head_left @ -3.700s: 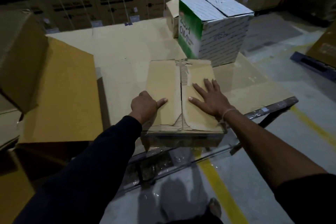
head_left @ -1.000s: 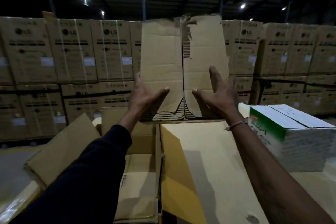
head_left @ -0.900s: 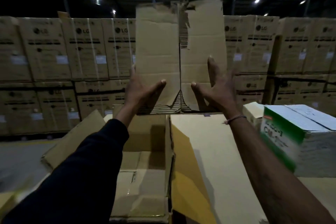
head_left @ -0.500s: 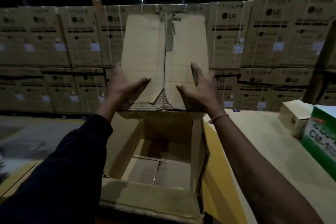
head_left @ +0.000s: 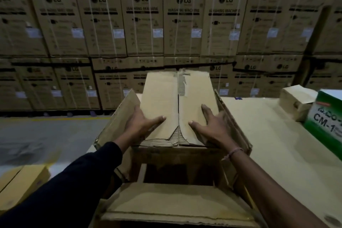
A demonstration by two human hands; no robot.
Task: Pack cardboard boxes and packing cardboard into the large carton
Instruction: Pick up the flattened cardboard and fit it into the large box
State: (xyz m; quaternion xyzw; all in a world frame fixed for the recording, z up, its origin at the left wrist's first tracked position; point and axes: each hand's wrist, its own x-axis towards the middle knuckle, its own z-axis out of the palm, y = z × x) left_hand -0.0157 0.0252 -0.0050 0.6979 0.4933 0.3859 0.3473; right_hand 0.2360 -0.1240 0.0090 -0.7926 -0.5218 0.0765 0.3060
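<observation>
The large carton (head_left: 172, 205) stands open, its near flap folded outward toward the camera. Above its opening, the cardboard box (head_left: 177, 109) sits tilted between the 2 side flaps. The left hand (head_left: 142, 126) and right hand (head_left: 212, 127) clasp its 2 sides, thumbs on top. Beyond, stacked LG cartons (head_left: 144, 18) form a wall.

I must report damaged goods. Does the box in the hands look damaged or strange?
Yes. The small cardboard box has torn paper along its top seam, baring the corrugated ribs. The left hand and right hand hold it over the large carton.
</observation>
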